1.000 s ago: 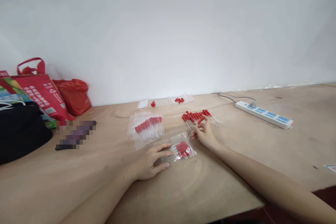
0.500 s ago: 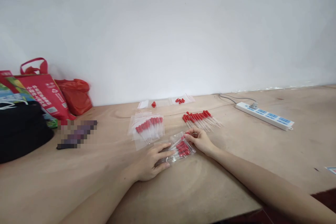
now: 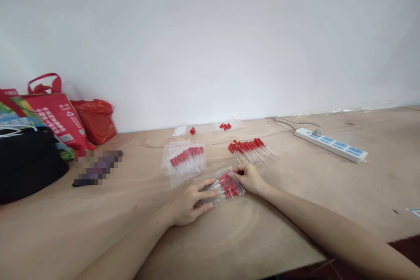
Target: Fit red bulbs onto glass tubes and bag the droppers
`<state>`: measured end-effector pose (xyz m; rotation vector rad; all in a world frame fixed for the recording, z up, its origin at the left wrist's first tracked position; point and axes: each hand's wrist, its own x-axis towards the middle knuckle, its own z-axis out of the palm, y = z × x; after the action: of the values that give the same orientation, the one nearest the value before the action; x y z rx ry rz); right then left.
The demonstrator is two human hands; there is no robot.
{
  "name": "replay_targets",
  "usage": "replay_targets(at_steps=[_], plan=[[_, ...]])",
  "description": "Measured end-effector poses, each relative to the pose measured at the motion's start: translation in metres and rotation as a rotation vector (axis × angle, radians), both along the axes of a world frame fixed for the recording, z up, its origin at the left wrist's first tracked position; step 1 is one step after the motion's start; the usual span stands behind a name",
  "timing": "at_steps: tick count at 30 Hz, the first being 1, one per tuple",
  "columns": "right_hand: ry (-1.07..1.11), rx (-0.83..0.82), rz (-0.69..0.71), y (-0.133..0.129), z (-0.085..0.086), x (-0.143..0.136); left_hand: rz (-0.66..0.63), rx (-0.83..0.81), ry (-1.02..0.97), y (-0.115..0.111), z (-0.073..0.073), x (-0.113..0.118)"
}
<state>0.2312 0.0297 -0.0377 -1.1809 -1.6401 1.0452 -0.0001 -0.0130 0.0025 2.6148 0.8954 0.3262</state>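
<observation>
A clear plastic zip bag (image 3: 243, 191) lies in front of me with several red-bulbed droppers (image 3: 231, 185) inside, bulbs toward its right end. My left hand (image 3: 193, 201) rests on the bag's left part, fingers stretched and spread over the droppers' clear stems. At the bag's upper right corner, my right hand (image 3: 251, 178) has thumb and fingers pinched on the bag's edge. Just beyond it, loose droppers (image 3: 251, 146) lie fanned on the table. Up and left of the bag, more droppers (image 3: 187, 155) lie on or in a stack of clear bags (image 3: 167, 162).
Small red bulbs (image 3: 225, 126) lie on clear bags near the wall. A white power strip (image 3: 331, 144) with a plugged cable sits right. To the left are a blurred-out dark object (image 3: 98, 168), a black hat (image 3: 29, 164), a red shopping bag (image 3: 55, 118) and a red plastic bag (image 3: 95, 120).
The uppermost dropper by my right fingers has slid left and down, deeper into the bag. My right hand has shifted slightly right and down; my left hand has hardly moved.
</observation>
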Motion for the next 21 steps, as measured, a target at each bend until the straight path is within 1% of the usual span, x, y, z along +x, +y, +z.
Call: replay_targets(at_steps=[1, 2, 3, 7, 9, 10, 12, 14, 16, 19, 21], plan=[[-0.01, 0.015, -0.06, 0.001, 0.0, 0.001, -0.006, 0.006, -0.012, 0.0, -0.001, 0.0], [-0.007, 0.023, -0.089, 0.002, 0.0, 0.002, -0.009, 0.011, -0.02, 0.001, -0.001, 0.0], [0.011, 0.021, -0.08, 0.003, 0.001, 0.004, -0.009, 0.014, -0.024, 0.001, -0.002, -0.001], [0.128, -0.08, 0.134, 0.0, 0.007, 0.011, 0.001, 0.022, -0.028, 0.0, -0.002, 0.0], [0.146, -0.118, 0.191, -0.002, 0.01, 0.013, 0.008, 0.02, -0.026, 0.0, -0.001, 0.0], [0.142, -0.124, 0.194, -0.003, 0.01, 0.013, 0.009, 0.018, -0.021, 0.0, -0.001, 0.0], [0.103, -0.102, 0.146, -0.004, 0.01, 0.012, 0.006, 0.019, -0.015, 0.0, 0.0, 0.001], [0.033, -0.044, 0.067, -0.004, 0.009, 0.009, 0.004, 0.036, -0.021, 0.0, 0.0, 0.001], [-0.029, 0.02, 0.02, -0.005, 0.009, 0.008, 0.007, 0.056, -0.036, 0.0, -0.001, 0.001], [-0.109, 0.051, 0.017, -0.006, 0.01, 0.008, 0.013, 0.066, -0.041, 0.001, -0.001, 0.001], [-0.188, 0.043, 0.053, -0.007, 0.012, 0.009, 0.017, 0.063, -0.034, 0.001, -0.002, 0.001]])
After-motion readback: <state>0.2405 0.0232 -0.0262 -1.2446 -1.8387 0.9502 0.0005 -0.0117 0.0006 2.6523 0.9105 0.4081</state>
